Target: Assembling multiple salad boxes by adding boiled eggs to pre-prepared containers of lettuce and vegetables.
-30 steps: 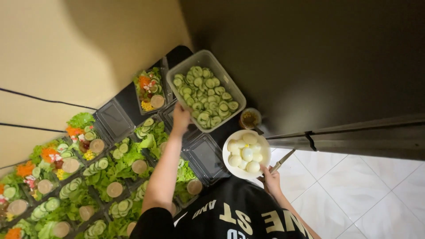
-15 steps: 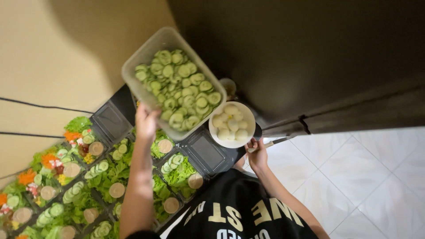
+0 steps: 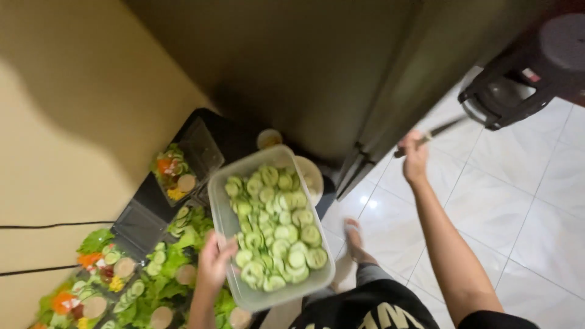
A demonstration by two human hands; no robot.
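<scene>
Cucumber slices (image 3: 274, 228) fill a clear rectangular plastic tub (image 3: 222, 210) that the left hand (image 3: 214, 263) holds up by its near long edge, fingers curled tight over the rim and the thumb side underneath, so the tub rides roughly level above the dark desk (image 3: 234, 137) and nothing spills. The grip sits at one edge only, so the far end hangs unsupported over the gap between desk and floor. Beneath it, a pale bowl (image 3: 309, 176) peeks out past the tub's far side, and a small round cup (image 3: 269, 138) stands further back against the wall.

Along the desk, open black meal trays (image 3: 183, 170) lie in a row, each already bedded with lettuce, cucumber rounds, orange garnish and a small capped sauce cup, lids folded back to keep them reachable.

The right hand (image 3: 414, 155) is stretched well away over the white tiled floor (image 3: 524, 207), fingers closed on the handle of a slim metal utensil (image 3: 440, 129), likely a knife, pointed outward from the body. A dark stool (image 3: 518, 79) stands just beyond it.
</scene>
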